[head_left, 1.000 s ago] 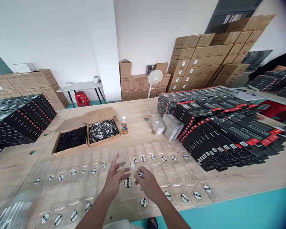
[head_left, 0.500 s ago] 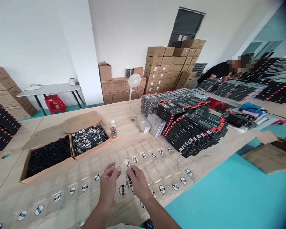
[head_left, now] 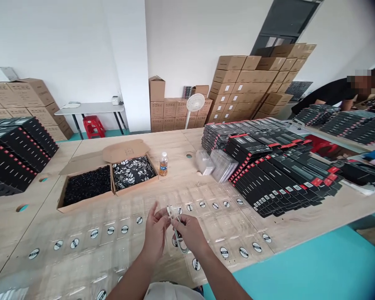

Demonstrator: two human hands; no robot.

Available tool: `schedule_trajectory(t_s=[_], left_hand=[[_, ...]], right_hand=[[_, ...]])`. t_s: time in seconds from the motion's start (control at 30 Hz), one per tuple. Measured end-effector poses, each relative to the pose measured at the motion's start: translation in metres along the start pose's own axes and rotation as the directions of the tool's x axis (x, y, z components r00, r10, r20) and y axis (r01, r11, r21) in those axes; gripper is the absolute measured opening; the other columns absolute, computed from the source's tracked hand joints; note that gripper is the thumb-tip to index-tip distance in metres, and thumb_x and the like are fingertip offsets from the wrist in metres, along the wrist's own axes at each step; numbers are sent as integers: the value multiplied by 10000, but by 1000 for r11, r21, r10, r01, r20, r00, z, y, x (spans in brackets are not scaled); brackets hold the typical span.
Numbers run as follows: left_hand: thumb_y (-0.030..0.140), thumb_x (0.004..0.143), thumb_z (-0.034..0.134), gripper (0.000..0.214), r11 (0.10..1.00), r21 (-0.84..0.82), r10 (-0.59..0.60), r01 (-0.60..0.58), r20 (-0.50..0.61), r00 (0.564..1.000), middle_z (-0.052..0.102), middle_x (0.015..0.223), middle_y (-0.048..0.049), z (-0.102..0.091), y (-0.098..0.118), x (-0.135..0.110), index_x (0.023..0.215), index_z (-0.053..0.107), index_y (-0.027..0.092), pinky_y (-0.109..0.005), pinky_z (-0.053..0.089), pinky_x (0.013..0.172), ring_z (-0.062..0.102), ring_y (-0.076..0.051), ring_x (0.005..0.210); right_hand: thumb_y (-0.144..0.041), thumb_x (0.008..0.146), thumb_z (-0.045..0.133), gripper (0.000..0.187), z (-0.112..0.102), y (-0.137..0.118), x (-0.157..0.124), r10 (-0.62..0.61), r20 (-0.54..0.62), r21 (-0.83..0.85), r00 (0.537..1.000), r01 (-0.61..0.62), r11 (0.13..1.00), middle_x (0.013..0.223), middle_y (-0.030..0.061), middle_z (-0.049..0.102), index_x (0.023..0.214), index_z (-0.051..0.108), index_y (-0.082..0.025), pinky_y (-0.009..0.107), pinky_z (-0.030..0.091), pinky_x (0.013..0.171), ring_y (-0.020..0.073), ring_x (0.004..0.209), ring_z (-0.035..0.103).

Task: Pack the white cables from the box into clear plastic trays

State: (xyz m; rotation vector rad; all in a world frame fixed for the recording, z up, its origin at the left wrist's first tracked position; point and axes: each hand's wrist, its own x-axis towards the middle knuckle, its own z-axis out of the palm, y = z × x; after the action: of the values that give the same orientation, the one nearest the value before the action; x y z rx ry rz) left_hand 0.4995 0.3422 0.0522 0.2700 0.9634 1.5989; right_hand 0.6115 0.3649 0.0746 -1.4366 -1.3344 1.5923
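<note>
A white-walled storeroom, with cardboard cartons [head_left: 240,89] stacked high against the back wall, a white pedestal fan [head_left: 195,102] before a lower pile, and a folding table [head_left: 90,108] and red plastic stool [head_left: 93,126] off to the left. Far right, a co-worker [head_left: 331,92] in a black shirt, bent over more black boxes. Across the long plywood workbench [head_left: 9,225], 2 big blocks of black retail boxes: the right block [head_left: 275,175] tall and tightly ranked, with red tabs, the left block [head_left: 15,154] at the bench's far edge, both neatly stacked and closed. Between them, 2 open cardboard trays, the left tray [head_left: 84,204] heaped with small black pieces, the right tray [head_left: 134,187] with black-and-white patterned packets, both well filled, a plastic bottle of amber drink [head_left: 163,164] just beside them, and 2 clear bag bundles [head_left: 220,166] further right. Nearest, rows of flat clear plastic sleeves [head_left: 121,254], each with a round black-and-white sticker [head_left: 125,229], lying thin and seemingly unfilled, though hard to be sure through the plastic. Right hand [head_left: 189,233] closed on a white cable [head_left: 183,246], its loop dangling over the sleeves. Left hand [head_left: 154,235] raised, fingertips at the cable's small white plug [head_left: 171,211], the grip unclear from this view
</note>
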Motion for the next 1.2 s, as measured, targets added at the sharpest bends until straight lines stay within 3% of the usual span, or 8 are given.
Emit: schedule_trajectory(t_s=[0.07, 0.2, 0.43, 0.63, 0.77, 0.93, 1.1, 1.2], left_hand=[[169, 620, 723, 474, 999, -3, -32, 32, 22, 999, 683, 835, -32, 1, 2, -1, 1078, 605, 178, -292, 499, 736, 647, -146, 717], [168, 617, 686, 155, 998, 13, -61, 60, 76, 995, 640, 660, 0, 2, 7, -3, 757, 620, 157, -258, 473, 619, 589, -128, 587], [317, 611, 770, 261, 997, 78, -6, 8, -26, 1000, 621, 645, 9, 1, 2, -3, 724, 599, 155, -267, 474, 624, 587, -128, 598], [291, 606, 753, 237, 996, 90, 26, -17, -99, 995, 610, 629, 24, 1, -5, 2, 686, 572, 161, -274, 471, 610, 583, -122, 565], [287, 614, 726, 207, 995, 101, 12, -1, -108, 994, 584, 568, 41, 4, -6, 1, 663, 564, 169, -257, 445, 566, 561, -116, 517], [268, 621, 696, 199, 997, 63, -27, 36, -139, 990, 551, 485, 45, 1, -6, 2, 591, 521, 178, -212, 373, 473, 527, -102, 457], [288, 620, 743, 218, 999, 45, -17, 21, -93, 995, 610, 582, 23, -5, 4, 6, 677, 570, 168, -242, 465, 593, 589, -116, 557], [310, 636, 759, 252, 1000, 21, -15, 15, -32, 999, 641, 677, 6, -4, 10, 6, 775, 607, 163, -273, 498, 670, 611, -122, 636]], right_hand=[[-452, 693, 626, 295, 2, 1, 1, -11, 12, -42, 1000, 11, 999, 429, -68, 481, 583, 509, -204, 240, 400, 400, 155, 405, 571], [-422, 702, 619, 268, 5, 4, 3, -53, 11, -138, 999, 54, 989, 448, -64, 500, 593, 524, -196, 220, 391, 386, 141, 400, 573], [-423, 707, 627, 300, 5, 8, 4, -74, 48, -158, 996, 81, 984, 456, -66, 482, 553, 501, -198, 210, 396, 390, 121, 400, 550], [-383, 745, 600, 242, -1, 9, 4, -94, 67, -209, 993, 106, 972, 530, -44, 537, 609, 567, -186, 216, 408, 439, 109, 436, 526], [-308, 749, 621, 199, -2, 6, -2, -218, 74, -480, 973, 227, 847, 562, -9, 611, 587, 590, -198, 230, 352, 513, 147, 552, 568], [-241, 788, 624, 69, 10, 13, -8, -322, 28, -755, 946, 232, 613, 723, 57, 702, 724, 645, -225, 268, 310, 584, 201, 692, 619], [-348, 865, 558, 143, 10, 16, -8, -360, 63, -726, 931, 290, 624, 730, 52, 686, 855, 647, -236, 266, 317, 580, 200, 681, 616], [-383, 907, 473, 242, 4, 9, -8, -463, 45, -726, 885, 347, 594, 883, 70, 667, 864, 661, -237, 270, 361, 623, 194, 750, 602]])
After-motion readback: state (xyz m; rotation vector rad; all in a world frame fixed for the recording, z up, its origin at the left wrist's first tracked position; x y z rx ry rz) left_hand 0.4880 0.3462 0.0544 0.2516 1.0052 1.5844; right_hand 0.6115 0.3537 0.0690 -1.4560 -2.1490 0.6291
